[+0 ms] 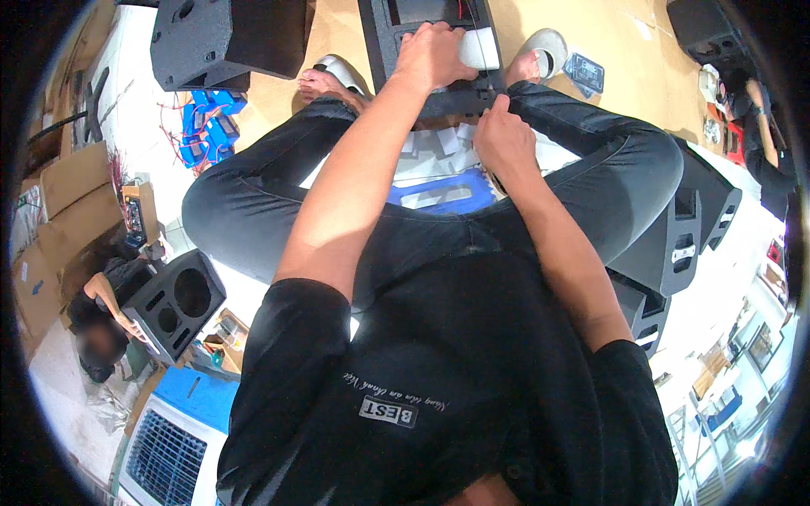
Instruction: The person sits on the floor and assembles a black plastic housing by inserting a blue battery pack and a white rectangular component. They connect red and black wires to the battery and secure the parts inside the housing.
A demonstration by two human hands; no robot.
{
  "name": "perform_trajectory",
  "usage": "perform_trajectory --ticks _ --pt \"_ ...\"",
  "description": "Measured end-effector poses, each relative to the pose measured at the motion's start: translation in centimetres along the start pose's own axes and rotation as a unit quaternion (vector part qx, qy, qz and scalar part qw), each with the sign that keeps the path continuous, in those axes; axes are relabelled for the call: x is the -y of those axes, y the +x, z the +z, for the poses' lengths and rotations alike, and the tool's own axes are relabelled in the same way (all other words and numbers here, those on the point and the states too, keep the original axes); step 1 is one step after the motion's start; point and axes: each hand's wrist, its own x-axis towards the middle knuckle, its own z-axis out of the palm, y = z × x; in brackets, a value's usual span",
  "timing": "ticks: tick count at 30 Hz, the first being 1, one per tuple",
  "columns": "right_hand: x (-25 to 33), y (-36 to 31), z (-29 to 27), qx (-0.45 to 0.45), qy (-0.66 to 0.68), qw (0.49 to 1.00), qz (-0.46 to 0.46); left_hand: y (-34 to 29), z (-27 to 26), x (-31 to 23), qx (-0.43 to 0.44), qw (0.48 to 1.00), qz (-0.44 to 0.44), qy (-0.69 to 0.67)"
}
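A black speaker cabinet (384,51) lies between my feet, its opening facing up and a red wire inside. My left hand (432,57) reaches over it, fingers bent, with thumb and index finger at two sides of a white block (479,49). A thin dark cable runs down past this block. At the cabinet's near right corner my right hand (504,139) is closed, its thumb side toward the edge; whatever it pinches is hidden. White paper-like pieces (443,142) and a blue frame-shaped piece (447,196) lie between my legs, below the cabinet.
Blue battery packs (211,126) with red wires lie left of my leg, beside another black cabinet (228,38). A dark boxed device (584,72) sits by my right foot. More cabinets (675,240) stand at right. Co-workers sit at both sides; one holds a speaker box (177,304).
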Motion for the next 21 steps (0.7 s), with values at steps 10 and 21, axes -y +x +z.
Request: perform_trajectory --ticks 10,21 --pt "-0.1 0.0 0.2 0.003 -0.003 1.0 0.0 0.1 0.4 0.4 0.009 1.0 0.012 -0.004" --pt "-0.1 -0.1 0.3 0.003 -0.027 1.0 0.001 0.1 0.9 0.5 -0.015 1.0 0.008 -0.015"
